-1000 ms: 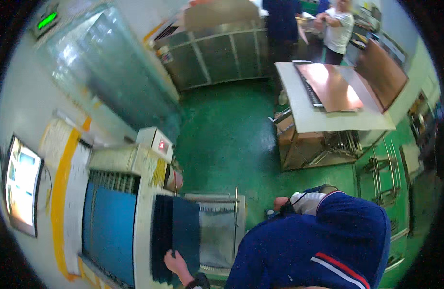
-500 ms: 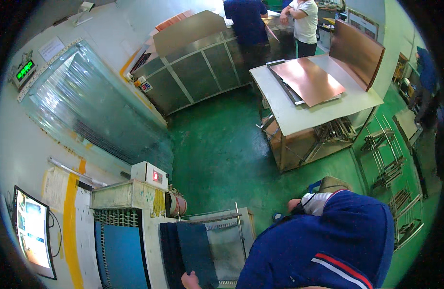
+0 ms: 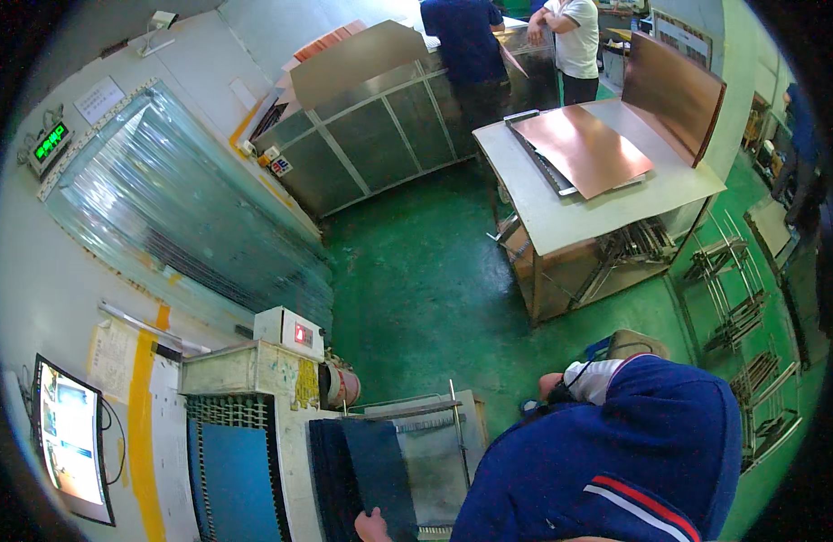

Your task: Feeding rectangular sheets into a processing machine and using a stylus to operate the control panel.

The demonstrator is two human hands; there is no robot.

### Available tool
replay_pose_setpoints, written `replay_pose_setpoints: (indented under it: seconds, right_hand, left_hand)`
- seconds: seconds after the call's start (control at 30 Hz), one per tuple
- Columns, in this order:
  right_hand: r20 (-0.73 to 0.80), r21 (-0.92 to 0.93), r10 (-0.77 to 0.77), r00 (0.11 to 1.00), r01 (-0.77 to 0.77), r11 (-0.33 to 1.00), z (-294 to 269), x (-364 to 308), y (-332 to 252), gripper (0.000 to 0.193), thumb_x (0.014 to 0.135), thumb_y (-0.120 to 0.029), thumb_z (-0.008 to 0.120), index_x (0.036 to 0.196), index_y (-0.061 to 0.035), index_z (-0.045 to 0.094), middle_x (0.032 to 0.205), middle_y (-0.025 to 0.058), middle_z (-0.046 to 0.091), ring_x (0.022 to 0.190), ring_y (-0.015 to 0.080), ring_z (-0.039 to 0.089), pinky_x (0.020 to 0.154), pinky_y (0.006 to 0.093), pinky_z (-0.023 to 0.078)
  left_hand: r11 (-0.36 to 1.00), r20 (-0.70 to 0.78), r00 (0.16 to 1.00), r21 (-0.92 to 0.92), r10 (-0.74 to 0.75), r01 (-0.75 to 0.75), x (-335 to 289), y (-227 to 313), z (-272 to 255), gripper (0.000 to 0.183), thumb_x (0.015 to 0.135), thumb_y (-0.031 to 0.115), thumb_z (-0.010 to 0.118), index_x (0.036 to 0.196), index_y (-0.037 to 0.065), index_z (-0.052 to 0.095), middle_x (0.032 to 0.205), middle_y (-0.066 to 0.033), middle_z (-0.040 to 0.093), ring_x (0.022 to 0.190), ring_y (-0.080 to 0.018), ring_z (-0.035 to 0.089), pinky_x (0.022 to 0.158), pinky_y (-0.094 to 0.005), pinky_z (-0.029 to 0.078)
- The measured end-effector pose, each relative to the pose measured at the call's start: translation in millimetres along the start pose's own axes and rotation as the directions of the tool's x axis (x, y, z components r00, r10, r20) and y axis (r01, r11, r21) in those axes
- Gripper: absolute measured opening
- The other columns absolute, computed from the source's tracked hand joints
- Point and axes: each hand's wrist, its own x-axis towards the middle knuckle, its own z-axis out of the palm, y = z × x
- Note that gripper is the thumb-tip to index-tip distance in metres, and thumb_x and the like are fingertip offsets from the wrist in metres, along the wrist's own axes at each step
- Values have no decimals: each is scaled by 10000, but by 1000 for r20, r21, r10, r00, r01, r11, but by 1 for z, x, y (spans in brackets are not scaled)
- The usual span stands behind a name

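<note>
At the lower edge, my left hand [image 3: 373,526] grips the near edge of a thin dark blue panel [image 3: 383,474]. The panel leans beside a stack of similar dark panels [image 3: 333,479], on the left part of a metal rack with toothed bars [image 3: 435,420]. My blue jacket sleeve [image 3: 651,406] fills the lower right. Beyond its pale cuff, my right hand [image 3: 550,386] shows as a small patch with a dark strap by the wrist. Its fingers are too small to make out, and nothing in it can be seen.
Left of the rack, a blue board [image 3: 240,483] lies on a roller conveyor [image 3: 227,413] beside a control box [image 3: 290,334]. A white table [image 3: 561,226] bears copper-coloured sheets [image 3: 584,149]. Metal racks [image 3: 737,316] line the right. Two people [image 3: 575,41] stand behind.
The whole view has shifted slightly rightward. My left hand keeps its place at the edge of the dark blue panel, which has not visibly moved in the rack.
</note>
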Motion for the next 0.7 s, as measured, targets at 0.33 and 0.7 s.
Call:
replay_pose_setpoints:
  seconds: [0.33, 0.7]
  right_hand:
    - [129, 138, -215, 968, 197, 971, 6, 18, 30, 278, 690, -287, 613, 774, -26, 655, 703, 186, 604, 684, 332, 593, 599, 461, 424]
    - [123, 131, -181, 976, 165, 978, 13, 29, 26, 283, 683, -274, 601, 814, -30, 664, 783, 171, 634, 731, 331, 602, 640, 461, 444]
  left_hand:
    - [997, 56, 996, -30, -75, 77, -8, 24, -25, 419, 773, 374, 629, 975, 7, 637, 967, -225, 613, 931, -387, 568, 780, -439, 442]
    - [998, -17, 999, -49, -46, 45, 10, -12, -7, 429, 768, 356, 635, 990, -11, 627, 989, -226, 610, 950, -377, 567, 791, -419, 442]
